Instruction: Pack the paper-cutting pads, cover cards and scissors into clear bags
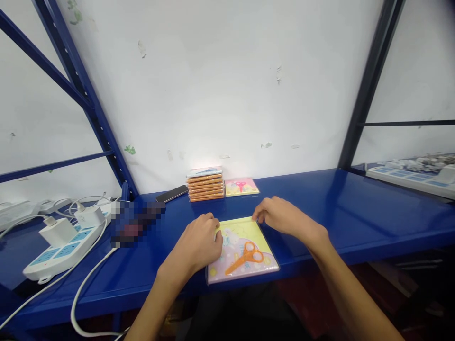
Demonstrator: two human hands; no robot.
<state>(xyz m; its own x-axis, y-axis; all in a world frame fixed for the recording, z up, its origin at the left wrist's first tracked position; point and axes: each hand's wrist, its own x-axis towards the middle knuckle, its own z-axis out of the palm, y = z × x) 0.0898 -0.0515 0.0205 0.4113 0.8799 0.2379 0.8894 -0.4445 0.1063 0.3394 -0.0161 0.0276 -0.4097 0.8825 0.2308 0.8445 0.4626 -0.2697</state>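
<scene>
Plastic-wrapped craft packet [242, 253] lay between both hands: left hand [196, 244] half-curled at its left edge, right hand [280, 218] fingertips at its far corner, either grip's firmness unclear.

Orange-edged packet stack [205, 187] on blue table [355, 208]. Phone [172, 193] just left of stack, scissors packet [241, 187] just right; power strip [62, 251] well left.

Left hand [195, 244] and right hand [280, 218] on a plastic-wrapped scissors-print pack [241, 258]
</scene>
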